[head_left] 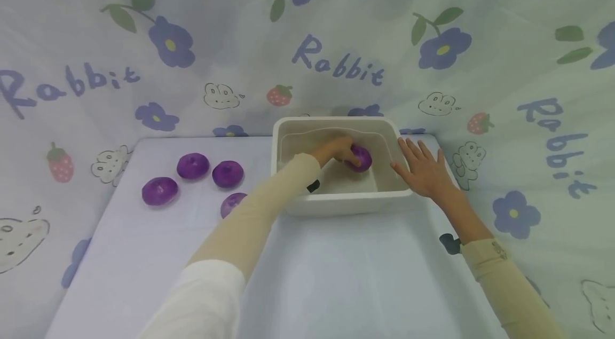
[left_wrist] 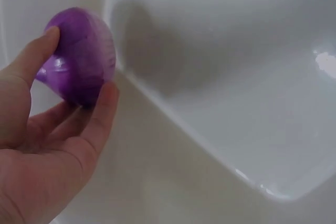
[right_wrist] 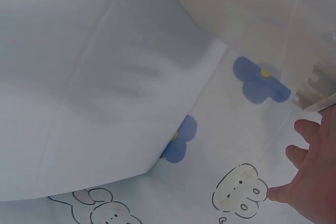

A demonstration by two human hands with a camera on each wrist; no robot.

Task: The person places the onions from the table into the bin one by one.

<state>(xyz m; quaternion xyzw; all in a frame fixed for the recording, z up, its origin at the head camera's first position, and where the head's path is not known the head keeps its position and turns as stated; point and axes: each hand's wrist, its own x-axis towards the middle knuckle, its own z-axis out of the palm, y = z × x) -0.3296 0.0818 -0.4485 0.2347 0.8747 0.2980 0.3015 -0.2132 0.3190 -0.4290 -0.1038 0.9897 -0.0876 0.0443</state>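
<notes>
My left hand point(head_left: 339, 149) reaches inside a white plastic bin point(head_left: 346, 198) and holds a purple onion point(head_left: 362, 159). In the left wrist view, the thumb and fingertips pinch the onion point(left_wrist: 79, 59) around its sides, its pointed tip toward the palm. The bin's pale floor and a shadow show below it. At the bin's right side, my right hand point(head_left: 425, 171) lies with fingers spread and fairly straight, touching the rim. The right wrist view catches only part of that hand point(right_wrist: 317, 171), beside the bin's edge.
Left of the bin, several more onions lie on the white table point(head_left: 346, 275): one onion point(head_left: 160, 191) farthest left, another onion point(head_left: 233, 204) partly hidden by my left sleeve. Behind the table hangs a patterned cloth point(head_left: 240, 45) with flowers and rabbits.
</notes>
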